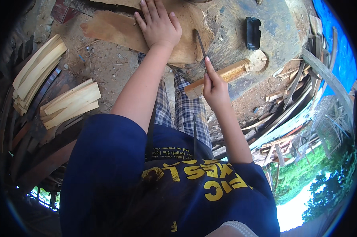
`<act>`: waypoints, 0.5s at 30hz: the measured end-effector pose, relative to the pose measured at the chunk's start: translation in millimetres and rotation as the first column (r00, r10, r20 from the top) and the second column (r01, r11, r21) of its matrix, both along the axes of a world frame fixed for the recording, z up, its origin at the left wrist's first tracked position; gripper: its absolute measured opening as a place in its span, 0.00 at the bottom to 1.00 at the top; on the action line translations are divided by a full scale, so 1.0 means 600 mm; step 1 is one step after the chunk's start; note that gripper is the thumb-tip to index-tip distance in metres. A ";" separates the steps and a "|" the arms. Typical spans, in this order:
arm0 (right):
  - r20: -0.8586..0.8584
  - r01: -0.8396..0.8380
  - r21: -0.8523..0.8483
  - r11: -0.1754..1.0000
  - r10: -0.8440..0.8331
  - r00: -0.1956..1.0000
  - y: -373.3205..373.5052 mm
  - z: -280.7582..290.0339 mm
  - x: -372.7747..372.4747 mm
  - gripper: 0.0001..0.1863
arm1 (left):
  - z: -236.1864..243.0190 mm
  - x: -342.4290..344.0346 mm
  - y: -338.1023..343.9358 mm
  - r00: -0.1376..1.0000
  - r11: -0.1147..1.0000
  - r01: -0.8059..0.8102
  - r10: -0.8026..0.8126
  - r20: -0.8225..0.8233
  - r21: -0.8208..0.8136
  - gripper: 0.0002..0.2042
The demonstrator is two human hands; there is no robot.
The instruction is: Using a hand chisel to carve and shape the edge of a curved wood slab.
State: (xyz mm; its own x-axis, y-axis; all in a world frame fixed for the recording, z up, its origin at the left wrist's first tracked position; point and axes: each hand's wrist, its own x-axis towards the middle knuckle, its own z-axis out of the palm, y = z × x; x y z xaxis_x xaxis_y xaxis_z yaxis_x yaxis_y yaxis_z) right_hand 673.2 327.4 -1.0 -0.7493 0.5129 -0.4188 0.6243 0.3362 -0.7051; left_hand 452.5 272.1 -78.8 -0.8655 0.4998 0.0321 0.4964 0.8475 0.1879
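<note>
My left hand (158, 24) lies flat, fingers spread, on a thin brown sheet of wood (115, 31) that rests on a big rough wooden work block (234, 23). My right hand (215, 87) is closed around a thin dark metal tool (200, 41), with the index finger stretched along it and the blade pointing away from me. Just under that hand lies a pale, carved rectangular wooden stick (230, 73), set at an angle on the edge of the block. Whether the hand also touches the stick I cannot tell.
A black oblong object (253, 32) sits on the block to the right. Stacks of pale wooden slats (69, 103) (36, 67) lie on the dirt at my left. Scrap planks (289, 102) pile up at the right, beside a blue tarp (336, 43).
</note>
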 end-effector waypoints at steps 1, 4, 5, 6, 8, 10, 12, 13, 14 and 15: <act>-0.023 -0.053 0.073 0.996 0.054 0.998 0.006 -0.011 -0.006 0.28 | 0.002 -0.002 0.000 1.000 1.000 -0.005 0.005 -0.002 -0.008 0.34; -0.071 -0.043 0.053 0.998 0.047 0.996 0.040 -0.012 -0.090 0.28 | -0.002 0.006 0.005 0.999 1.000 0.020 -0.019 -0.032 0.009 0.33; -0.069 -0.044 0.049 0.998 0.047 0.996 0.043 -0.002 -0.108 0.28 | -0.006 0.005 0.006 0.999 0.999 0.019 -0.018 -0.030 0.035 0.33; -0.021 -0.015 0.003 1.000 0.015 1.000 0.045 0.007 -0.124 0.28 | -0.010 0.007 0.007 0.999 0.998 0.020 -0.018 -0.028 0.064 0.33; 0.017 0.004 -0.044 0.999 -0.003 1.000 0.039 0.006 -0.120 0.28 | -0.008 0.006 0.003 1.000 0.999 0.014 -0.013 -0.024 0.051 0.34; -0.054 0.028 -0.053 0.998 -0.031 0.998 0.007 -0.005 -0.049 0.26 | -0.001 0.004 -0.006 1.000 0.999 -0.002 0.002 -0.021 0.036 0.34; -0.058 0.007 -0.028 1.000 -0.008 0.998 -0.005 0.001 -0.004 0.27 | 0.007 0.000 -0.004 1.000 1.000 -0.011 0.011 0.003 0.019 0.34; -0.051 0.005 -0.001 1.000 -0.005 0.999 -0.007 0.002 0.009 0.28 | 0.006 0.000 0.001 1.000 1.000 -0.017 0.016 0.008 0.021 0.34; -0.045 0.001 -0.007 1.000 -0.001 0.999 -0.005 0.006 -0.009 0.28 | 0.005 -0.001 0.000 1.000 1.000 -0.008 0.008 -0.008 0.021 0.34; -0.031 -0.010 0.015 1.000 0.011 0.999 0.002 0.002 -0.036 0.27 | 0.005 0.000 -0.003 1.000 1.000 0.000 0.001 -0.025 0.020 0.34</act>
State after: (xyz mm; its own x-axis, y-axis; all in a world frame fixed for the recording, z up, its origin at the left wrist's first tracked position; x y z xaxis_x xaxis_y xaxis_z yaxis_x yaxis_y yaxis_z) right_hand 651.7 328.8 0.0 -0.7673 0.5111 -0.3872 0.5983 0.3535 -0.7190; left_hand 452.3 270.6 -75.6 -0.8645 0.4986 0.0638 0.5009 0.8438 0.1927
